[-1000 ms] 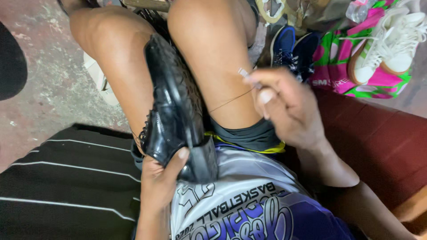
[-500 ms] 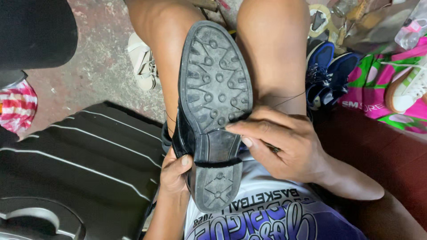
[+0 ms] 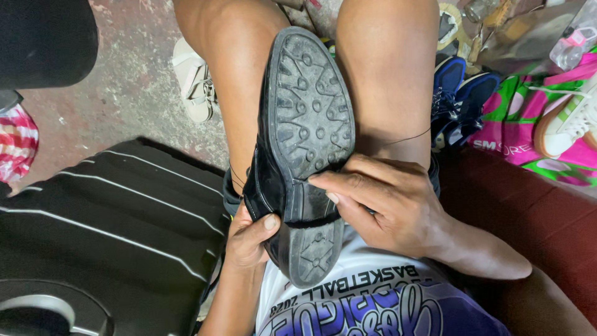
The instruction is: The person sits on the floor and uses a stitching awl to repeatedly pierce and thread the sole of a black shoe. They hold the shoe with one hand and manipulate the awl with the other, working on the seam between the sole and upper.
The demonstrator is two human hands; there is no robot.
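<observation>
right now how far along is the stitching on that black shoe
Hard to say what is finished: no sewn seam shows clearly. In hand: the black shoe lies sole up between the knees, the left hand gripping its heel edge, the right hand pressing fingers at the sole's waist, a thin thread running from it across the thigh. Left: the thread is loose, so sewing looks unfinished.

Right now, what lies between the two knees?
In the head view, a black shoe, sole up, lies between the knees, held by the left hand and right hand.
</observation>
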